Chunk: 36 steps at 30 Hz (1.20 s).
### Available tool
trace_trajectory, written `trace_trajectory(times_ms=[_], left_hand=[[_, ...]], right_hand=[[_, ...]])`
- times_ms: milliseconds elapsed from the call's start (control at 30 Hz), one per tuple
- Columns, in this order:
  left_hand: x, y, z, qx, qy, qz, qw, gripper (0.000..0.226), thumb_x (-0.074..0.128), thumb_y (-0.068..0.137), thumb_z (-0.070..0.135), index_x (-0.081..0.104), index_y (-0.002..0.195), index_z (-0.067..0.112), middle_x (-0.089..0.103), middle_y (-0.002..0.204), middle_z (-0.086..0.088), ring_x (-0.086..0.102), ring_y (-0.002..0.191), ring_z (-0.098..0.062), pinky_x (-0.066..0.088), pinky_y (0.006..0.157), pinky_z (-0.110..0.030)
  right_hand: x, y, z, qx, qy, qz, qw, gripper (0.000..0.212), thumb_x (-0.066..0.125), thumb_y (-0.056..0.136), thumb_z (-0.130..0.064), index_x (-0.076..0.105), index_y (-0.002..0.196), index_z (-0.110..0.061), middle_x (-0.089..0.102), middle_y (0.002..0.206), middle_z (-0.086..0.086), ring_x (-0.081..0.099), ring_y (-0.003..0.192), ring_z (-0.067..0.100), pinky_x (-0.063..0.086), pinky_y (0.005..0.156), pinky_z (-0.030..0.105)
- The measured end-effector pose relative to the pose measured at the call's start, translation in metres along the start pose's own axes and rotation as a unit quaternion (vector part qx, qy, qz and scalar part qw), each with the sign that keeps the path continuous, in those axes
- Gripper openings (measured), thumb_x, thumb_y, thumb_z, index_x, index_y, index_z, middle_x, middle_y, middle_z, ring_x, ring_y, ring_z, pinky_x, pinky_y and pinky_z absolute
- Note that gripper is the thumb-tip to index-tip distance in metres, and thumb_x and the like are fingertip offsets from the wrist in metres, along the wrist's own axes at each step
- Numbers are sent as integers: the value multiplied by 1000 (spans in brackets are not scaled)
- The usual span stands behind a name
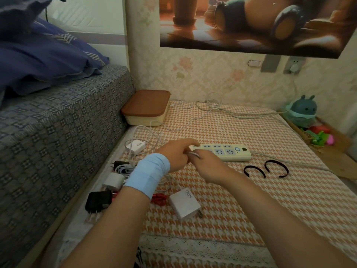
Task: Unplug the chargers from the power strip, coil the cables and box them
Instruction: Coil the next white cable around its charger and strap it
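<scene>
The cream plastic power strip [226, 151] is lying on the cloth-covered counter [251, 209], its long axis running left to right, with its own grey cord [280, 157] trailing off the right end. Its visible sockets are looking empty.

Both hands are meeting at the strip's left end. The left hand [173, 153], wearing a pale blue wristband, is curling its fingers over that end, so its grip is closed on the strip and seems to be steadying it. The right hand [206, 163] is touching the strip's near edge and pinching a thin white cable [194, 154] between thumb and fingertips. Whether a plug is hiding behind the fingers cannot be told. The cable is sitting right at the grip, so any pull would probably be going toward the person, away from the strip's face.

Loose chargers are lying to the left and nearer:
- a smooth white block charger [184, 204] with folding prongs
- a second white charger [136, 147]
- a small rounded white one [114, 179]
- a matte black one [98, 200]
- a bunched red cable [159, 198]

Two curved black straps [255, 171] are lying to the right of the hands.

The cream box [144, 117], rectangular with rounded corners and a brown lid [146, 102] closed on it, is standing at the far left, against the bed [58, 122] and nearer the left hand. Thin white cables are sprawling loose between the box and the strip.
</scene>
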<state>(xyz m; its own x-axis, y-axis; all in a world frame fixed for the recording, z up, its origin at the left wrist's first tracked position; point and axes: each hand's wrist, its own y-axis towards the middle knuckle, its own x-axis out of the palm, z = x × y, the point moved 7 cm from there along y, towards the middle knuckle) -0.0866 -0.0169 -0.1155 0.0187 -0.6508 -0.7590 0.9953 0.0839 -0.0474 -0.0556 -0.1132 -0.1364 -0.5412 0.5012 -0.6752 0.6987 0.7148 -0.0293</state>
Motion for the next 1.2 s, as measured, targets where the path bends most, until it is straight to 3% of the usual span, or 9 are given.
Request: trace_trajectory(times_ms=[133, 233, 400, 533, 667, 833, 1033, 1133, 1200], left_hand=[[-11, 0, -14, -63, 118, 12, 991, 27, 51, 96, 27, 62, 120, 29, 64, 99, 1, 63, 81, -19, 56, 78, -37], [-20, -2, -21, -70, 157, 32, 985, 20, 64, 89, 41, 69, 105, 31, 62, 93, 7, 61, 81, -14, 55, 76, -33], [-16, -3, -19, -54, 178, 10, 982, 17, 74, 82, 34, 74, 99, 28, 55, 93, 10, 61, 95, -14, 54, 83, -31], [-15, 2, -19, -48, 171, 10, 984, 10, 76, 80, 33, 74, 90, 29, 67, 99, 8, 63, 95, -12, 56, 86, -35], [-6, 4, -10, -26, 176, -1, 984, 17, 75, 81, 35, 76, 97, 27, 71, 103, 11, 64, 95, -10, 56, 87, -34], [19, 12, 17, 14, 183, -29, 983, 25, 66, 87, 45, 75, 101, 26, 72, 100, 6, 65, 90, -16, 55, 79, -32], [38, 24, 49, 40, 211, -65, 975, 27, 66, 87, 41, 71, 109, 24, 69, 100, 3, 63, 87, -18, 56, 80, -36], [31, 28, 63, 44, 197, -30, 979, 28, 57, 93, 46, 71, 100, 23, 67, 87, 0, 62, 79, -22, 55, 74, -38], [24, 31, 72, 50, 180, -13, 982, 30, 51, 96, 47, 69, 88, 25, 61, 73, 1, 58, 69, -21, 51, 67, -35]], right_hand=[[-2, 0, 14, 39, 41, 37, 998, 48, 54, 101, -32, 36, 59, -20, 30, 50, -4, 24, 44, 16, 25, 55, 34], [14, -3, 26, 95, -15, -2, 995, 45, 64, 91, -37, 40, 57, -20, 34, 48, -5, 30, 42, 15, 28, 52, 29], [41, -7, 34, 151, -156, -21, 976, 45, 72, 80, -54, 52, 61, -18, 52, 57, -1, 47, 51, 16, 32, 51, 28], [46, -1, 38, 177, -107, -63, 976, 26, 74, 78, -33, 56, 69, -17, 53, 69, 5, 51, 65, 20, 37, 59, 32], [31, -8, 46, 174, -154, -107, 967, 25, 69, 83, -25, 52, 67, -16, 49, 67, 5, 48, 66, 23, 37, 60, 32], [-21, -26, 60, 135, -124, -59, 981, 15, 52, 98, -23, 62, 91, -13, 59, 80, 4, 50, 68, 20, 40, 64, 33], [-71, -46, 71, 140, -39, 8, 989, 25, 49, 102, -13, 50, 77, -9, 50, 70, 9, 41, 60, 20, 35, 62, 31], [-91, -55, 70, 133, 4, 58, 989, 32, 49, 104, -13, 53, 73, -5, 57, 63, 5, 48, 56, 15, 40, 52, 17], [-100, -58, 70, 122, 80, 87, 985, 37, 48, 101, -4, 49, 64, -5, 56, 60, 8, 48, 59, 18, 40, 54, 20]])
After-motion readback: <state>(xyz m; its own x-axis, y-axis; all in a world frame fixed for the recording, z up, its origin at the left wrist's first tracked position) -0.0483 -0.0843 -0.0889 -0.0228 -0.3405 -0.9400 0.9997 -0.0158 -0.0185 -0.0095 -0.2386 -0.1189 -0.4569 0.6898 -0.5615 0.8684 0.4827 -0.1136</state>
